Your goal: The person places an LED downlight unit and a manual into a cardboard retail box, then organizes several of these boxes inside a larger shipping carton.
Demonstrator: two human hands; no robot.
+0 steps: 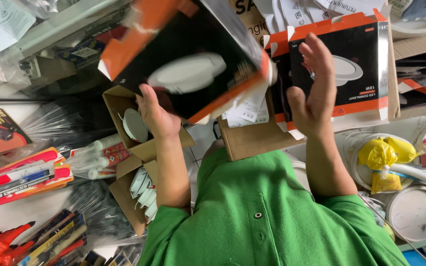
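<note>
gripped at its lower edge by the left hand [156,116], a black-and-orange carton [188,54] picturing a round white downlight tilts in the air, blurred, above an open brown box [124,101] with white discs inside. the right hand [314,96] is spread open, holding nothing, just in front of a second black-and-orange carton [358,64] standing upright. folded paper leaflets [247,108] hang between the two cartons. a green shirt [267,216] fills the lower middle.
</note>
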